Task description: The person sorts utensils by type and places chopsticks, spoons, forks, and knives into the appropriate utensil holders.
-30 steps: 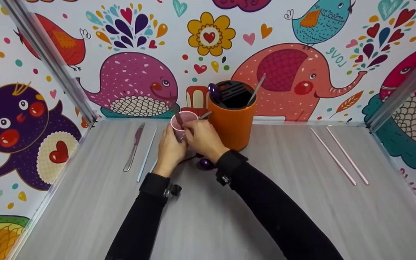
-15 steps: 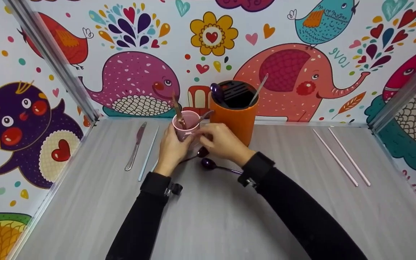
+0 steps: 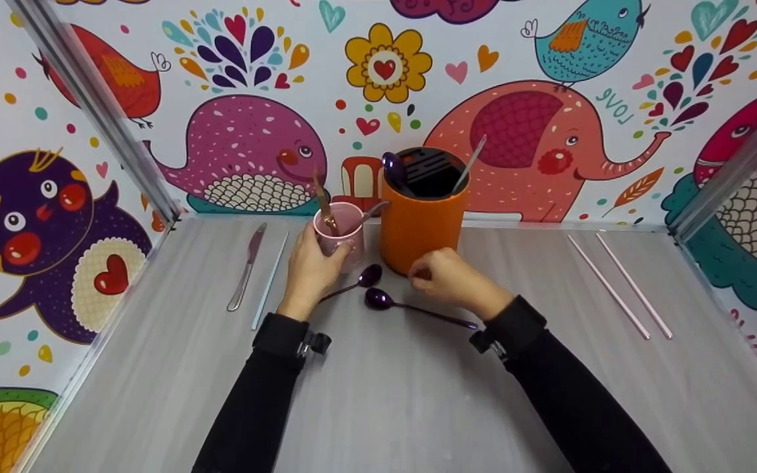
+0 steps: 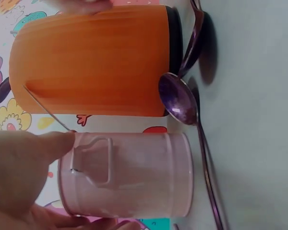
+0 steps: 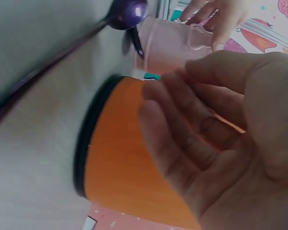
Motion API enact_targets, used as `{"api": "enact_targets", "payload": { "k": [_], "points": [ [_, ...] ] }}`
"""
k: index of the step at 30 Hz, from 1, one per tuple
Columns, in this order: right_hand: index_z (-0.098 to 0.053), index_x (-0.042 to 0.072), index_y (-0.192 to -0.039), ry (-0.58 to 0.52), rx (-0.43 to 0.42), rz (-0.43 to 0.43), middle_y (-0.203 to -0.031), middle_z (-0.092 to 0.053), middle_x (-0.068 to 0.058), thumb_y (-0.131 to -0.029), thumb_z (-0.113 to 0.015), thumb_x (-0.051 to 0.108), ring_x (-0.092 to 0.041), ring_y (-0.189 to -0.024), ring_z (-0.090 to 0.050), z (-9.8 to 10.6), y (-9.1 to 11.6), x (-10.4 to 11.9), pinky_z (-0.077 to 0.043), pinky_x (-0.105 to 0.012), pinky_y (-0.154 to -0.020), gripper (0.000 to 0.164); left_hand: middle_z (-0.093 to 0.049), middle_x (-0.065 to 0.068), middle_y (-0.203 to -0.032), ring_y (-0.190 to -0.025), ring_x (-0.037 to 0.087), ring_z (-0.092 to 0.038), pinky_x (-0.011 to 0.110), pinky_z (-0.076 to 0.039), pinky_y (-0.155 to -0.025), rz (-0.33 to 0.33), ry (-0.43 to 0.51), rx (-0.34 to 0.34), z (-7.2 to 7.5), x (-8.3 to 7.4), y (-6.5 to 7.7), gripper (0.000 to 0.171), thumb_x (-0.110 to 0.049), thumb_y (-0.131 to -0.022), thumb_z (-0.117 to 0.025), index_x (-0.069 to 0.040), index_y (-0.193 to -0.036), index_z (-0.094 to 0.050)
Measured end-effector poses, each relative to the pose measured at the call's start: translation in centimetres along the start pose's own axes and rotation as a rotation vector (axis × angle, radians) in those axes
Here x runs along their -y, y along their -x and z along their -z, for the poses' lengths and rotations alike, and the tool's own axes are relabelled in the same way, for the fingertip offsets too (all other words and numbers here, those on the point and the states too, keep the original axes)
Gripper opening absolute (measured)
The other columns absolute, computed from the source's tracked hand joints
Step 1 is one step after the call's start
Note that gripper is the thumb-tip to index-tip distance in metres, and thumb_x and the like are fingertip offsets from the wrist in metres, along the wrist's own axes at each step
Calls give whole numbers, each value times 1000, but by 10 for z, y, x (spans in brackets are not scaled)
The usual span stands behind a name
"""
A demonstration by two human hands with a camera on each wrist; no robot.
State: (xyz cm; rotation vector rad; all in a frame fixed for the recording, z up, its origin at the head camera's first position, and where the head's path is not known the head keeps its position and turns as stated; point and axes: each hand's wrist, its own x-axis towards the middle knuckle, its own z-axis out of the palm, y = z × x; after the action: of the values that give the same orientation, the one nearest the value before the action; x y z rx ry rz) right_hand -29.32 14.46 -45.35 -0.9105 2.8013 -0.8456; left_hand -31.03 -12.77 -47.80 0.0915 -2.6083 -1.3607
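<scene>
My left hand (image 3: 311, 272) grips a pink metal cup (image 3: 353, 257), thumb near its rim; a small wire handle shows on the cup in the left wrist view. Inside lean a gold-brown utensil (image 3: 323, 205) and a utensil with a thin greyish handle (image 3: 376, 209); their lower ends are hidden. My right hand (image 3: 454, 280) hovers by the base of the orange utensil holder (image 3: 421, 226), fingers loosely curled around nothing. Below it lies a purple spoon (image 3: 379, 299), handle pointing right. Another purple spoon (image 3: 370, 276) lies beside the cup, its handle partly behind my left hand.
The orange holder has a black slotted top with a purple spoon (image 3: 391, 163) and a thin pale handle (image 3: 473, 163) standing in it. A table knife (image 3: 250, 266) and a light-blue stick (image 3: 270, 281) lie left. Two pink sticks (image 3: 608, 286) lie right. Patterned walls enclose the table.
The right hand has let go at the cup and moved right and down towards the front of the orange holder, uncovering the purple spoons. The left hand stays on the cup.
</scene>
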Motion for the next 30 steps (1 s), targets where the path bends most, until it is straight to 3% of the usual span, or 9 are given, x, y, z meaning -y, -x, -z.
{"api": "enact_targets", "payload": {
  "k": [7, 11, 18, 21, 24, 26, 28, 30],
  "points": [
    [-87, 7, -101, 75, 121, -107, -90, -80, -4, -100, -79, 14, -16, -78, -65, -21, 6, -6, -65, -39, -81, 11, -51, 24, -165, -155, 41, -52, 59, -43, -130, -3, -4, -5, 1, 0, 1, 88, -38, -100, -79, -1, -168, -37],
    [-88, 9, -102, 112, 167, -156, -89, -80, -3, -99, -82, 17, -16, -76, -64, -30, 7, -4, -65, -39, -81, 10, -52, 24, -163, -153, 41, -52, 60, -43, -129, -7, -17, -8, 4, -3, 2, 85, -39, -101, -78, -1, -166, -38],
    [-87, 8, -106, 124, 165, -192, -92, -80, -4, -100, -82, 14, -19, -79, -65, -38, 6, -3, -66, -41, -85, 10, -46, 25, -167, -157, 41, -43, 61, -38, -131, -10, -48, -70, 12, -15, 5, 97, -52, -99, -78, 0, -169, -35],
    [-86, 8, -105, 118, 165, -199, -90, -80, -4, -100, -81, 14, -19, -79, -65, -38, 7, -3, -66, -40, -84, 9, -50, 21, -163, -152, 38, -42, 59, -41, -128, -24, -18, -130, 13, -21, 7, 91, -54, -99, -78, -4, -166, -42],
    [-86, 8, -105, 115, 174, -203, -90, -80, -3, -100, -80, 13, -19, -79, -66, -37, 7, -5, -66, -41, -84, 9, -61, 19, -145, -136, 36, -52, 52, -47, -114, -110, 42, -216, 13, -24, 10, 69, -48, -99, -80, -6, -150, -59],
    [-86, 9, -105, 115, 184, -206, -91, -80, -3, -100, -81, 13, -18, -79, -66, -37, 7, -7, -66, -41, -85, 9, -68, 16, -129, -120, 32, -61, 44, -52, -102, -203, 92, -259, 11, -27, 11, 50, -40, -100, -82, -6, -134, -68],
    [-86, 9, -105, 111, 199, -219, -91, -79, -2, -99, -80, 12, -18, -80, -66, -36, 7, -9, -65, -41, -85, 8, -72, 14, -113, -101, 28, -68, 36, -56, -89, -313, 130, -259, 9, -31, 14, 32, -31, -101, -82, -5, -119, -74],
    [-85, 11, -105, 105, 217, -236, -91, -78, -1, -98, -80, 12, -18, -81, -65, -34, 8, -10, -64, -39, -84, 8, -76, 11, -104, -88, 23, -72, 31, -60, -80, -389, 151, -201, 6, -38, 20, 22, -26, -103, -80, -6, -112, -77]
  ]
}}
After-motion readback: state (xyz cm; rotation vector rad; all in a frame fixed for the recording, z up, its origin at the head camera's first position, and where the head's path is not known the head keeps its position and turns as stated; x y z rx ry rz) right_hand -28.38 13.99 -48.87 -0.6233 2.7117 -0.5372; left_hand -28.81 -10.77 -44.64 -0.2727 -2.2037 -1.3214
